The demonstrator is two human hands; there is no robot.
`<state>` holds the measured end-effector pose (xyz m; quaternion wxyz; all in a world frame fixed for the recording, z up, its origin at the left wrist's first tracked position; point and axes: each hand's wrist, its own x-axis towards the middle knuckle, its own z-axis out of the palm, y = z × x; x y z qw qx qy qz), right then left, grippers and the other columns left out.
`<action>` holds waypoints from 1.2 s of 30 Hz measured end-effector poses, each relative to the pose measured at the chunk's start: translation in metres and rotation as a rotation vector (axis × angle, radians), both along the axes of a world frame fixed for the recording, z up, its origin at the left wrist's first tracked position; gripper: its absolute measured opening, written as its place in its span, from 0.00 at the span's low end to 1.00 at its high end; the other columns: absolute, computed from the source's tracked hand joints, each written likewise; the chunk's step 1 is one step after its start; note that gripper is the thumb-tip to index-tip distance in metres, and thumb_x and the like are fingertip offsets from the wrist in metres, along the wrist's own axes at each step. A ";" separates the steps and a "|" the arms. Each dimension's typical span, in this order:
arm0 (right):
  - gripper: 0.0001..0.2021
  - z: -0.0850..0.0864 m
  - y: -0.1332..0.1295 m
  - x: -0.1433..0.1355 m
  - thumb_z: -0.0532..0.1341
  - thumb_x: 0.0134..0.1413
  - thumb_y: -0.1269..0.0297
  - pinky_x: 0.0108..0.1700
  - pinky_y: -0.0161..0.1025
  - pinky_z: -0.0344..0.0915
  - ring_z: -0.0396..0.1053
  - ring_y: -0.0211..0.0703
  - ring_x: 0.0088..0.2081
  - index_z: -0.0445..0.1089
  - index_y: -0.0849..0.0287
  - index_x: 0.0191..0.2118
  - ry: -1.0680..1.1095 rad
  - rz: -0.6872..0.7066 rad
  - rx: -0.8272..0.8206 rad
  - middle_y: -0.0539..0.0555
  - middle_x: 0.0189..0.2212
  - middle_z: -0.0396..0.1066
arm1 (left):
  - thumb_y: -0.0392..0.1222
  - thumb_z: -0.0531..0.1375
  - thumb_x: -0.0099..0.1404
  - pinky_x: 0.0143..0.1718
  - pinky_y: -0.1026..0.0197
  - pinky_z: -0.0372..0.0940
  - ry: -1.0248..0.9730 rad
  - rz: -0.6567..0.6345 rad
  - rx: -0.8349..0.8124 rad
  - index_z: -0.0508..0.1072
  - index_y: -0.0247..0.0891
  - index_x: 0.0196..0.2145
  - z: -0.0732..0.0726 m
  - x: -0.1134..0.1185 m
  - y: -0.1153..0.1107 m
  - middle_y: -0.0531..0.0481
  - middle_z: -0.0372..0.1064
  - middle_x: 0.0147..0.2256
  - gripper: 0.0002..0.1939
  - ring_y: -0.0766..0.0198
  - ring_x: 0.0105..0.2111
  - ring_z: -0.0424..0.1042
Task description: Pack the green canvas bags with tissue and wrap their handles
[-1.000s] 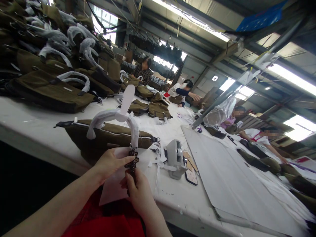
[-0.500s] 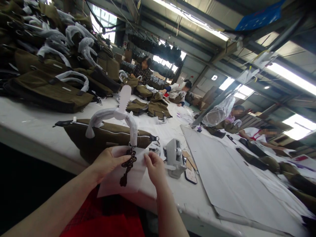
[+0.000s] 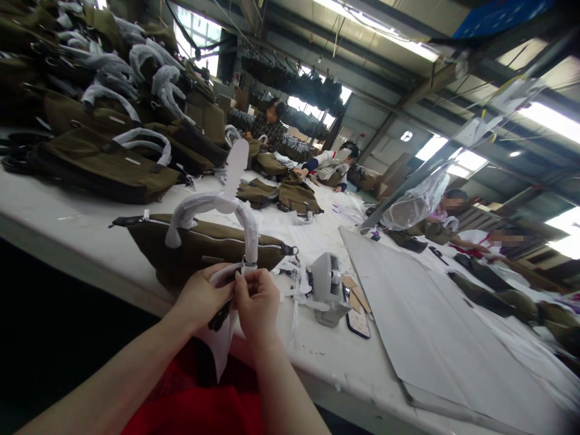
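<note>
In the head view, holding a thin white sheet point(image 3: 219, 350) between the thumb and fingers of the left hand point(image 3: 202, 299), with a dark charm point(image 3: 220, 317) partly showing beneath. Pinching narrowly at the sheet's upper edge with the right hand point(image 3: 259, 302), fingertips just beside the left ones and hiding part of the grip. Working just below the wrapped handle point(image 3: 251, 235) of an olive bag point(image 3: 212, 244), resting on the white table point(image 3: 86, 220) near its front edge, with a notched white tag point(image 3: 234, 172) rising from the handle's top. Showing a grey tape dispenser point(image 3: 327, 290) to the right of the bag, a phone point(image 3: 358, 322) just beside it, large flat sheets point(image 3: 421, 314) beyond, and more bags point(image 3: 104, 163) piled at the left.
</note>
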<state>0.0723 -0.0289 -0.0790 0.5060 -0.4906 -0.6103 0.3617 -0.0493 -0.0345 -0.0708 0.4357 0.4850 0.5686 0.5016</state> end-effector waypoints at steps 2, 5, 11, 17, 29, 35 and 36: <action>0.11 0.002 -0.002 0.001 0.60 0.59 0.55 0.25 0.33 0.63 0.68 0.37 0.23 0.65 0.57 0.32 0.020 0.032 -0.010 0.47 0.22 0.68 | 0.46 0.62 0.57 0.41 0.58 0.69 0.074 -0.040 0.036 0.77 0.37 0.47 0.003 -0.004 -0.003 0.47 0.78 0.41 0.20 0.54 0.39 0.77; 0.11 0.008 -0.007 0.005 0.57 0.63 0.56 0.32 0.36 0.68 0.72 0.40 0.31 0.68 0.59 0.41 0.065 0.097 0.001 0.52 0.31 0.73 | 0.47 0.62 0.57 0.48 0.57 0.68 0.099 -0.096 0.110 0.76 0.39 0.49 0.009 -0.007 -0.005 0.48 0.77 0.45 0.22 0.53 0.44 0.75; 0.15 0.018 -0.012 0.013 0.54 0.65 0.59 0.31 0.36 0.64 0.66 0.38 0.27 0.70 0.58 0.51 -0.120 0.227 0.058 0.49 0.26 0.68 | 0.48 0.62 0.55 0.42 0.56 0.70 0.074 -0.011 0.021 0.79 0.38 0.40 0.005 -0.007 -0.001 0.48 0.79 0.38 0.17 0.52 0.39 0.77; 0.15 0.007 -0.005 0.026 0.57 0.61 0.54 0.24 0.32 0.59 0.61 0.35 0.21 0.70 0.60 0.46 -0.030 0.030 0.030 0.45 0.20 0.62 | 0.51 0.65 0.54 0.44 0.55 0.69 -0.110 -0.013 -0.060 0.78 0.35 0.43 0.005 -0.009 0.002 0.45 0.79 0.40 0.22 0.51 0.42 0.76; 0.18 -0.009 0.015 0.019 0.57 0.59 0.47 0.15 0.30 0.58 0.60 0.34 0.13 0.67 0.59 0.35 0.380 0.087 -0.207 0.43 0.13 0.61 | 0.49 0.63 0.57 0.37 0.59 0.69 -0.048 -0.027 -0.018 0.79 0.35 0.40 0.005 -0.008 0.003 0.47 0.79 0.36 0.17 0.54 0.37 0.76; 0.17 -0.012 0.012 0.023 0.63 0.55 0.53 0.22 0.31 0.65 0.67 0.34 0.18 0.71 0.62 0.43 0.409 0.213 -0.163 0.47 0.19 0.69 | 0.51 0.66 0.56 0.40 0.61 0.68 -0.201 -0.043 -0.014 0.80 0.35 0.41 0.011 -0.009 0.003 0.47 0.79 0.37 0.19 0.57 0.38 0.75; 0.17 -0.011 0.012 0.022 0.63 0.55 0.53 0.22 0.31 0.65 0.67 0.34 0.19 0.72 0.62 0.43 0.396 0.217 -0.153 0.47 0.20 0.70 | 0.51 0.68 0.54 0.38 0.62 0.68 -0.223 -0.037 -0.027 0.80 0.35 0.40 0.012 -0.009 0.003 0.47 0.79 0.36 0.20 0.58 0.36 0.75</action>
